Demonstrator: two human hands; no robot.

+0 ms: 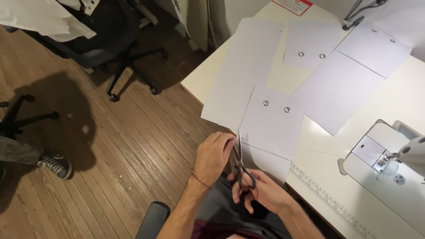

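Scissors [241, 166] stand almost upright in the right hand [261, 192], whose fingers are curled shut through the dark handle loops. The blades point away from the person, their tips reaching the near edge of a pale sheet [272, 121] that carries two metal eyelets [266, 103] near its far edge. How far apart the blades are cannot be told. That sheet lies at the near left corner of a white table [398, 102], its near end hanging over the table edge towards the person's lap.

The left hand [214, 152] is closed in a pinch, fingertips on the sheet's left edge just beside the blades. A thin red cord [201, 180] circles its wrist.

More pale sheets lie further back: a long one [243, 66] to the left, a small one with two eyelets [310, 42], and larger ones [345, 84] to the right. A white sewing machine [398, 159] stands at the right edge, and a printed ruler strip [327, 201] runs along the table's near edge.

Left of the table is a wooden floor [110, 146] with a black office chair [110, 48] on castors. Another person's dark sneaker [55, 163] shows at the far left.
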